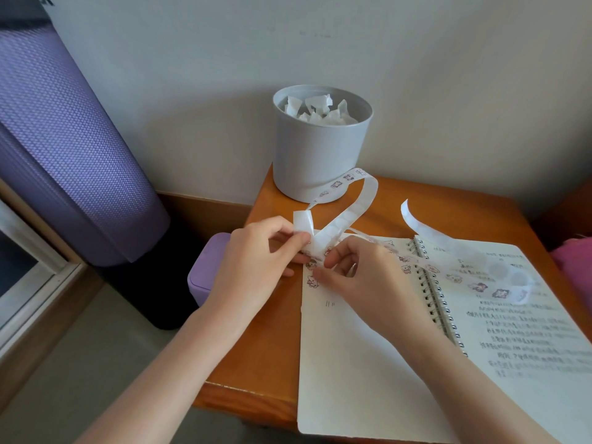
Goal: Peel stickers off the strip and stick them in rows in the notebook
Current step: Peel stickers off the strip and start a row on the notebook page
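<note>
A rolled purple mat [64, 139] stands against the wall, off the tabletop's left side. A small purple lidded box [205, 270] sits lower down, just beside the left edge of the wooden tabletop [272, 347].

The left hand [256, 254] is over the left edge. Its fingers are curled and pinch the sticker strip [352, 206] at a folded white end. A grey tub [320, 149] holding white paper scraps stands at the far left corner. From the hands, the strip loops up towards the tub's base and back.

The right hand [362, 277] is just beside the left, nearly touching it. Its thumb and forefinger are closed on the strip above the upper left corner of the page. Whether they hold a sticker or the backing cannot be told.

The spiral notebook [352, 363] lies open, its near edge past the tabletop's near edge. A few small stickers [312, 280] sit on the left page near the fingers. A second run of strip crosses the binding over the written right page, and its free end curls upward. A pink item [573, 264] shows beyond the right edge.
</note>
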`<act>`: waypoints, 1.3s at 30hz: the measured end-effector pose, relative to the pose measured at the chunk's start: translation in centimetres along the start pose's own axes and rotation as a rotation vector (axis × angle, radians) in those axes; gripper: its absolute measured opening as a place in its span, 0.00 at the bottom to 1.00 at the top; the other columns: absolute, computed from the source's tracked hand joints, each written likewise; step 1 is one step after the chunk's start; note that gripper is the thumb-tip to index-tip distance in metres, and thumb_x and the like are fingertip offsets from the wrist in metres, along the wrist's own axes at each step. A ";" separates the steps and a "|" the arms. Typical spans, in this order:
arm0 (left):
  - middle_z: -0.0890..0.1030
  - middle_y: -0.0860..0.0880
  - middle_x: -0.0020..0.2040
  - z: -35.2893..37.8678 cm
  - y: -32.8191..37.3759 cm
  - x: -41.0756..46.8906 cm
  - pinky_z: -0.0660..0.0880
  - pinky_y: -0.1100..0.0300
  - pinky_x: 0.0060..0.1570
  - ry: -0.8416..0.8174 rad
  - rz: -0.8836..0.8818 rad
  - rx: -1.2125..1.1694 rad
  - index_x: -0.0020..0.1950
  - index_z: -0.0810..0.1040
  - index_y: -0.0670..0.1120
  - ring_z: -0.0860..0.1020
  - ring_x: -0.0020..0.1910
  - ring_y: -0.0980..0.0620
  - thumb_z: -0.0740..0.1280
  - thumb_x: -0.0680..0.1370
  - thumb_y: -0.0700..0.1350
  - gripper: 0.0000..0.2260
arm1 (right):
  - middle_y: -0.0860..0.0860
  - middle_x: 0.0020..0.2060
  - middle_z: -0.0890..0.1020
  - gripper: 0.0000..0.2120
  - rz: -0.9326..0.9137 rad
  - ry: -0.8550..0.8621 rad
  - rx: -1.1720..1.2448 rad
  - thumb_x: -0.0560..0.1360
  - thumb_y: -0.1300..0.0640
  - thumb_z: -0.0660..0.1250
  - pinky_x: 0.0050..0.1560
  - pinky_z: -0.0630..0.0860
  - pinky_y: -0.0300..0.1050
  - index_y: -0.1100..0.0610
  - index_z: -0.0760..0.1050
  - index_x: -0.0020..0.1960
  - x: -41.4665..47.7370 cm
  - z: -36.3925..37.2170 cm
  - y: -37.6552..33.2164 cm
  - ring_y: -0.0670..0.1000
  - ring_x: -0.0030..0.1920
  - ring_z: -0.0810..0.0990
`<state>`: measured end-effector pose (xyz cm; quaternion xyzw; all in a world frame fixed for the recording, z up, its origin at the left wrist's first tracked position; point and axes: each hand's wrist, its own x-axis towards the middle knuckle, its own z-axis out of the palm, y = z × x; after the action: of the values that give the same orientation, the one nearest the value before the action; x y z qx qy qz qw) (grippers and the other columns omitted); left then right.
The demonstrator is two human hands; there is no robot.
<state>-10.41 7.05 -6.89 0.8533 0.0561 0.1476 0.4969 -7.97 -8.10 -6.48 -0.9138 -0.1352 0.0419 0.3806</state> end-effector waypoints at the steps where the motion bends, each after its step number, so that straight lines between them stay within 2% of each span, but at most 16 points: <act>1: 0.82 0.59 0.39 0.0 0.1 0.0 0.78 0.69 0.30 0.003 0.002 -0.012 0.45 0.81 0.49 0.82 0.36 0.66 0.67 0.77 0.46 0.04 | 0.44 0.33 0.76 0.08 -0.006 0.005 0.007 0.71 0.52 0.72 0.34 0.68 0.39 0.47 0.73 0.38 0.0 -0.1 0.1 0.43 0.32 0.72; 4: 0.83 0.56 0.39 -0.1 0.4 0.0 0.76 0.69 0.27 0.020 0.014 -0.039 0.46 0.81 0.46 0.81 0.35 0.65 0.67 0.77 0.46 0.05 | 0.48 0.35 0.79 0.06 0.021 -0.022 0.160 0.72 0.54 0.72 0.33 0.69 0.38 0.51 0.75 0.40 0.2 -1.1 0.1 0.44 0.29 0.74; 8: 0.82 0.58 0.39 -0.1 0.7 -0.1 0.75 0.72 0.28 0.048 0.031 -0.070 0.45 0.80 0.48 0.81 0.36 0.66 0.68 0.77 0.46 0.04 | 0.48 0.34 0.83 0.07 0.022 0.000 0.241 0.73 0.51 0.69 0.28 0.73 0.34 0.54 0.78 0.42 0.2 -3.7 -0.1 0.42 0.28 0.78; 10: 0.82 0.58 0.40 -0.1 0.8 -0.1 0.75 0.72 0.29 0.051 0.028 -0.098 0.45 0.80 0.47 0.82 0.36 0.65 0.68 0.77 0.46 0.04 | 0.47 0.35 0.84 0.06 0.003 0.055 0.258 0.74 0.52 0.68 0.31 0.75 0.32 0.55 0.79 0.43 0.6 -4.8 0.3 0.40 0.31 0.79; 13: 0.84 0.55 0.43 -0.2 0.8 0.0 0.78 0.69 0.31 0.043 0.019 -0.129 0.46 0.80 0.44 0.83 0.38 0.63 0.68 0.77 0.46 0.06 | 0.42 0.41 0.83 0.03 -0.022 0.099 0.161 0.74 0.54 0.69 0.38 0.71 0.23 0.52 0.80 0.47 1.2 -6.0 1.3 0.33 0.38 0.79; 16: 0.84 0.53 0.44 -0.2 0.8 0.0 0.79 0.66 0.34 0.028 0.000 -0.164 0.47 0.80 0.43 0.83 0.39 0.61 0.68 0.77 0.46 0.07 | 0.36 0.45 0.80 0.10 -0.047 0.034 0.055 0.72 0.59 0.71 0.43 0.69 0.21 0.48 0.79 0.51 1.2 -6.5 1.8 0.31 0.46 0.76; 18: 0.84 0.52 0.45 -0.2 0.8 0.0 0.80 0.65 0.35 0.015 -0.017 -0.187 0.47 0.80 0.42 0.84 0.40 0.59 0.68 0.77 0.45 0.07 | 0.36 0.45 0.77 0.14 -0.065 0.030 -0.086 0.71 0.61 0.72 0.44 0.66 0.26 0.46 0.78 0.53 1.0 -6.6 2.0 0.34 0.48 0.72; 20: 0.85 0.51 0.44 -0.2 0.9 0.0 0.80 0.65 0.34 0.009 -0.030 -0.216 0.47 0.80 0.41 0.84 0.39 0.59 0.68 0.77 0.44 0.06 | 0.39 0.45 0.74 0.15 -0.072 0.076 -0.251 0.71 0.61 0.72 0.49 0.61 0.36 0.46 0.79 0.54 1.1 -6.7 2.4 0.41 0.52 0.66; 21: 0.85 0.50 0.44 -0.3 1.0 0.0 0.80 0.65 0.35 0.007 -0.033 -0.225 0.47 0.80 0.41 0.84 0.39 0.58 0.68 0.77 0.44 0.06 | 0.41 0.45 0.73 0.15 -0.075 0.101 -0.315 0.70 0.61 0.72 0.50 0.60 0.38 0.46 0.79 0.54 1.2 -6.7 2.7 0.42 0.53 0.63; 23: 0.85 0.49 0.45 -0.3 1.0 0.0 0.81 0.63 0.35 0.001 -0.037 -0.240 0.47 0.80 0.41 0.84 0.39 0.57 0.68 0.77 0.44 0.06 | 0.45 0.47 0.73 0.14 -0.084 0.147 -0.347 0.70 0.62 0.73 0.48 0.65 0.40 0.48 0.80 0.53 1.4 -6.8 3.2 0.46 0.50 0.67; 25: 0.85 0.48 0.45 -0.2 1.0 0.0 0.81 0.61 0.36 -0.007 -0.034 -0.244 0.47 0.80 0.40 0.85 0.40 0.57 0.68 0.77 0.44 0.07 | 0.47 0.47 0.73 0.13 -0.107 0.201 -0.280 0.70 0.65 0.72 0.44 0.72 0.39 0.51 0.80 0.51 1.7 -6.6 3.4 0.45 0.44 0.73; 27: 0.85 0.48 0.46 -0.2 1.1 0.0 0.81 0.62 0.36 -0.011 -0.026 -0.241 0.48 0.79 0.40 0.85 0.40 0.57 0.68 0.77 0.44 0.07 | 0.48 0.50 0.73 0.15 -0.160 0.248 -0.239 0.71 0.69 0.70 0.46 0.75 0.39 0.55 0.79 0.54 2.0 -6.1 3.5 0.46 0.45 0.76; 31: 0.85 0.49 0.45 -0.3 1.2 -0.1 0.80 0.65 0.34 -0.020 -0.018 -0.228 0.48 0.79 0.40 0.84 0.40 0.57 0.68 0.77 0.44 0.07 | 0.47 0.58 0.74 0.22 -0.209 0.178 -0.188 0.72 0.73 0.65 0.53 0.70 0.33 0.56 0.75 0.62 2.5 -5.2 3.6 0.48 0.56 0.77; 34: 0.85 0.49 0.44 -0.3 1.4 -0.2 0.79 0.64 0.31 -0.020 -0.023 -0.233 0.47 0.80 0.40 0.84 0.38 0.57 0.68 0.77 0.44 0.07 | 0.45 0.63 0.74 0.20 -0.247 0.203 -0.194 0.74 0.72 0.62 0.48 0.68 0.24 0.54 0.76 0.60 2.1 -5.2 3.3 0.46 0.50 0.77; 37: 0.84 0.53 0.41 -0.2 1.9 -0.3 0.74 0.67 0.26 0.003 0.007 -0.176 0.47 0.81 0.44 0.81 0.32 0.61 0.67 0.77 0.45 0.05 | 0.42 0.56 0.78 0.15 -0.343 0.293 -0.064 0.75 0.69 0.65 0.47 0.67 0.21 0.51 0.79 0.54 1.2 -5.5 1.8 0.37 0.47 0.76; 39: 0.84 0.54 0.39 -0.2 2.3 -0.4 0.72 0.68 0.25 0.016 -0.003 -0.208 0.47 0.81 0.46 0.79 0.29 0.62 0.68 0.77 0.45 0.05 | 0.42 0.48 0.81 0.11 -0.387 0.270 0.072 0.74 0.66 0.67 0.46 0.71 0.27 0.51 0.80 0.49 0.4 -5.5 0.5 0.39 0.46 0.78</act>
<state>-10.96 6.00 -4.91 0.7958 0.0454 0.1587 0.5826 -6.48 -12.07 -2.96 -0.8541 -0.2542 -0.1496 0.4285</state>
